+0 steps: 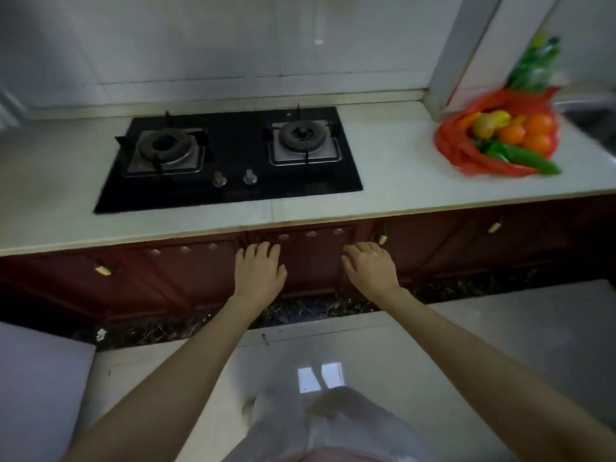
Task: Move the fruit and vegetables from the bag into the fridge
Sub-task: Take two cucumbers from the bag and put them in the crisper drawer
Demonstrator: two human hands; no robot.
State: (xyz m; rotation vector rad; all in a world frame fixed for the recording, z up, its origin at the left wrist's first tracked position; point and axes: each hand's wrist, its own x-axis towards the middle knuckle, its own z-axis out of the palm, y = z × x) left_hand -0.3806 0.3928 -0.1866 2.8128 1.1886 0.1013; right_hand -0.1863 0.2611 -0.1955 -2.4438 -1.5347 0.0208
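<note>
A red plastic bag [456, 151] lies open on the white countertop [393, 155] at the far right. Inside it I see oranges [536, 135], a yellowish pear [485, 126] and a long green vegetable [526, 160] that sticks out toward the front. My left hand [258, 270] and my right hand [370, 266] are stretched out side by side below the counter edge, in front of the red-brown cabinet doors. Both hold nothing and their fingers are spread. The bag is well to the right of both hands. No fridge is in view.
A black two-burner gas hob [230, 158] with two knobs fills the middle of the counter. A green bottle [536, 65] stands behind the bag, beside a white pillar [456, 55]. A sink edge [596, 118] shows at far right. Glossy floor tiles lie below.
</note>
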